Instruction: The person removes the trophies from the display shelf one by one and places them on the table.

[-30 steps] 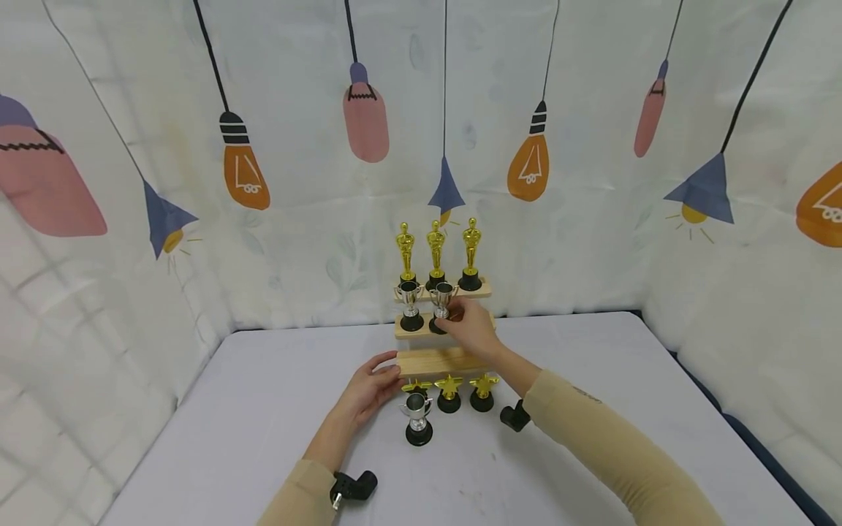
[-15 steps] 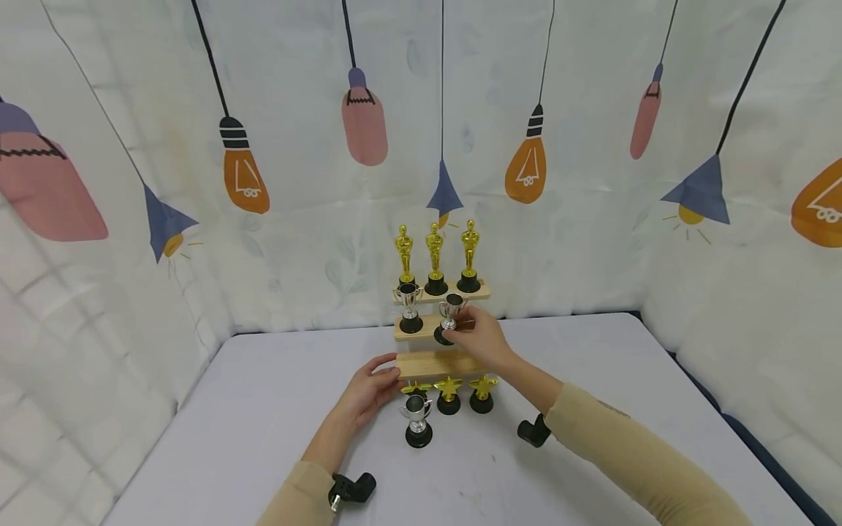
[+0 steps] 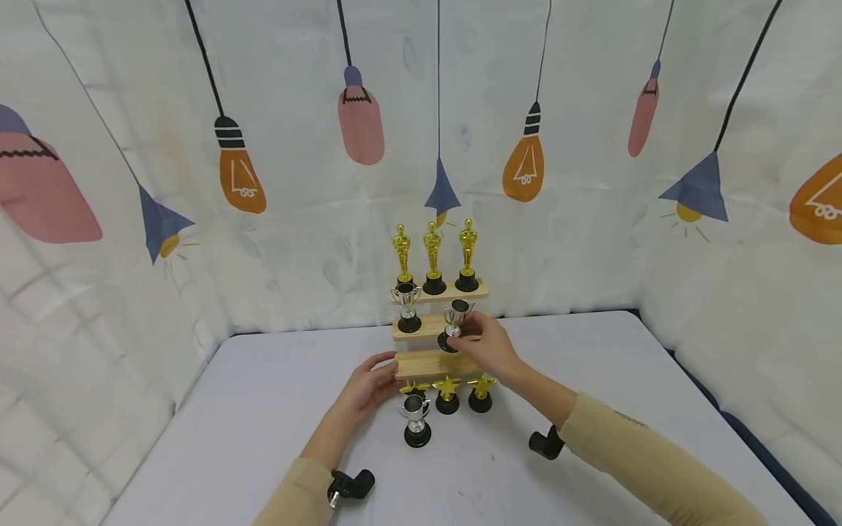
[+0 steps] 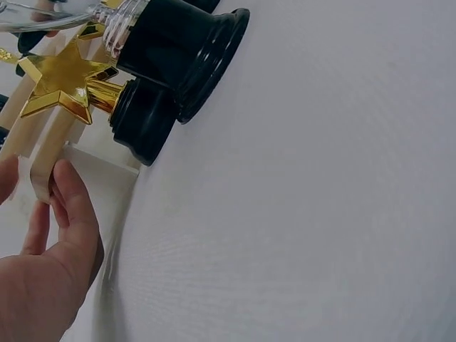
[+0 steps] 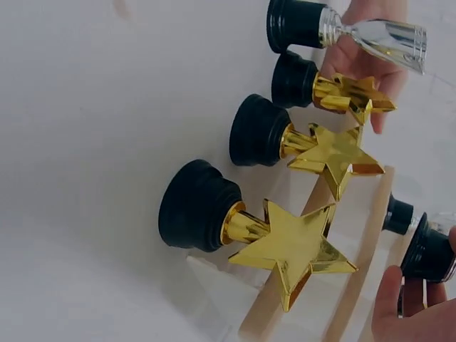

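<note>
A silver cup (image 3: pixel 455 314) is being pinched low down by the right hand (image 3: pixel 492 345); it is being held, slightly tilted, by the front of the middle board (image 3: pixel 430 324). Whether contact is being made cannot be told. The lowest board (image 3: pixel 430 364) is being gripped at its end by the left hand (image 3: pixel 364 389). Through a slipping pinch, the star trophies (image 3: pixel 446 391) below could be getting knocked over.

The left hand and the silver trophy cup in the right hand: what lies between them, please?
In the head view, the lowest wooden shelf board and part of the middle board lie between them.
</note>
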